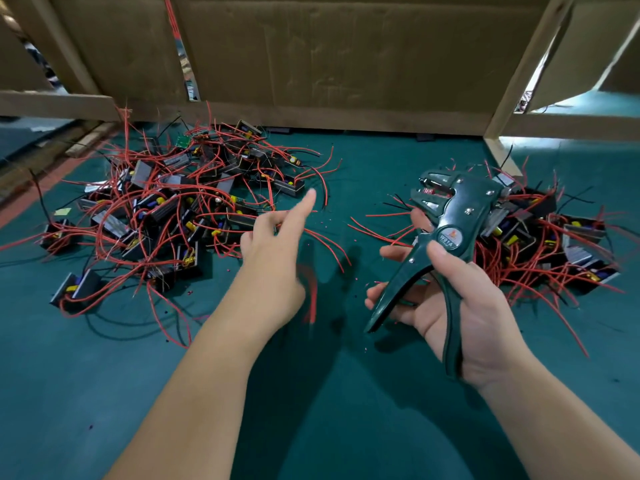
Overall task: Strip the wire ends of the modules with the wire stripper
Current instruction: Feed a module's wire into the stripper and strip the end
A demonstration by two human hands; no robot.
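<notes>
The fingers point(306, 202) of the left hand point(273, 244) are mostly loose: the forefinger stretches forward and up toward the far side of the desk point(104, 393), the others curl lightly, and they grip nothing that can be made out, though a blurred streak of red just below the palm may be a wire dropping or dangling; it cannot be told which. The forefinger tip hovers near the right-hand edge of the left pile of modules point(166, 209), whose closest black blocks and red leads lie just beyond and to the left of it, so this hand is plainly the nearer one for picking up the next piece. The loose red wire ends there fan out toward the middle of the desk, roughly crosswise to the reaching arm. The right hand point(460, 303) is closed around the two handles of the wire stripper point(446, 237), thumb laid on the upper handle near the round label, the other fingers wrapped under the lower one; the handles stand spread, not squeezed. The tool's long axis runs from the palm up and away, its toothed head pointing toward the far left, with a red bit showing between the teeth. Behind and to the right of it sits the right pile of modules point(554, 244), well apart from the left one, with bare green desk between.
</notes>
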